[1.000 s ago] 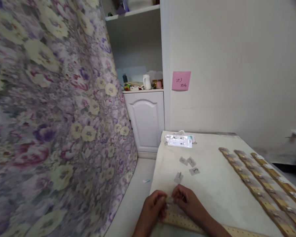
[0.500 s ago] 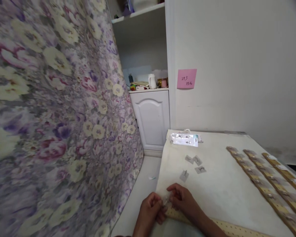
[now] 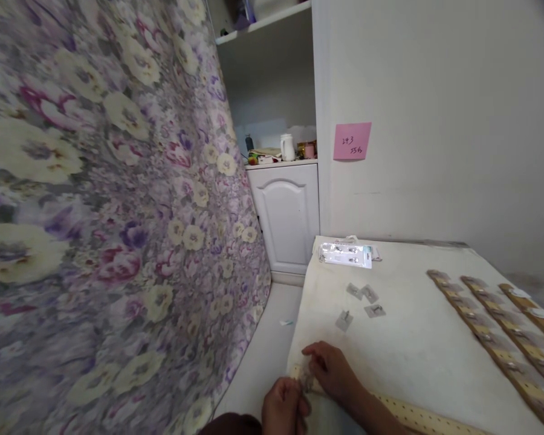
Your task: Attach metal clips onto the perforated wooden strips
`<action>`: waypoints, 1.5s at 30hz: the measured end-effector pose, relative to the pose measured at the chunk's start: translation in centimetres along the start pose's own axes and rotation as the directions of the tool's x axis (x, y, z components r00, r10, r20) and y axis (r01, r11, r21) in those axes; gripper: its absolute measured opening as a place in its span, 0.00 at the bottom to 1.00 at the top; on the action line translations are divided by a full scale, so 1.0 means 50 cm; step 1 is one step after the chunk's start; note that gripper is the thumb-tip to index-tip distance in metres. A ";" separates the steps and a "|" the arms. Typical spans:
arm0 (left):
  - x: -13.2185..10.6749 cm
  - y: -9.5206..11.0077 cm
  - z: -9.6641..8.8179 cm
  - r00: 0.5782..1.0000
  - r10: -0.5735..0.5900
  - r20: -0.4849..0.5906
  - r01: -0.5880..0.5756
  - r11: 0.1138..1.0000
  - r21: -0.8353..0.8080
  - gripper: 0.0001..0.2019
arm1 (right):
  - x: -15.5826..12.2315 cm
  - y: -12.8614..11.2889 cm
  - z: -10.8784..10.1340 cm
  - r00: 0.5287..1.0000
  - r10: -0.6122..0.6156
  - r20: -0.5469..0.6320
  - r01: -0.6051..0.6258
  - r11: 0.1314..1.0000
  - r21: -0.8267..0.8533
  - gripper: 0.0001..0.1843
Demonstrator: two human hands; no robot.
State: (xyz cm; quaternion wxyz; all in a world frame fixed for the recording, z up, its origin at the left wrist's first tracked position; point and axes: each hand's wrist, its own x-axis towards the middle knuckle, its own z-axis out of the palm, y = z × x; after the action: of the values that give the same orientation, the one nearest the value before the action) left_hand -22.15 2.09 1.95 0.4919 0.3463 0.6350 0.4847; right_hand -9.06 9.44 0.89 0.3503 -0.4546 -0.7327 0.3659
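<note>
Left hand (image 3: 284,403): is pinching a clear piece (image 3: 305,376).
Right hand (image 3: 333,370): is curling beside it; gripping, I cannot tell.
Perforated strip (image 3: 417,414): is running under right hand.
Hook pads (image 3: 344,321): are lying beyond.

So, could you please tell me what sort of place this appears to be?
Probably a room in a home, perhaps used as a small workspace: a floral curtain, a white cabinet and a table bearing a holed strip.

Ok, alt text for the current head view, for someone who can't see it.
A left hand appears to hold a small, blurred clear piece by a perforated strip on a white table, the right hand close beside it. Beyond are four clear squares and a package; three tan strips lie right, a floral curtain hangs left.
</note>
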 end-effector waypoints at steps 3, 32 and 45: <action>0.010 -0.002 -0.001 1.000 -0.019 -0.020 0.019 1.000 0.022 0.17 | 0.004 0.003 0.006 1.000 0.027 0.000 -0.027 0.999 -0.016 0.19; 0.017 -0.001 -0.014 0.995 -0.103 -0.009 0.103 0.994 0.024 0.16 | 0.017 -0.020 0.021 0.991 0.111 0.079 -0.101 0.987 -0.123 0.18; 0.017 -0.013 -0.009 0.999 -0.041 -0.005 0.041 0.999 0.034 0.20 | 0.040 -0.003 0.029 0.963 0.247 0.112 -0.250 0.968 0.014 0.23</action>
State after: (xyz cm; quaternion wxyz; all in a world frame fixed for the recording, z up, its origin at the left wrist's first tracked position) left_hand -22.81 2.54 1.11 0.4942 0.3404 0.6515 0.4641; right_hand -11.02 10.93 0.68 0.2673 -0.5173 -0.6826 0.4415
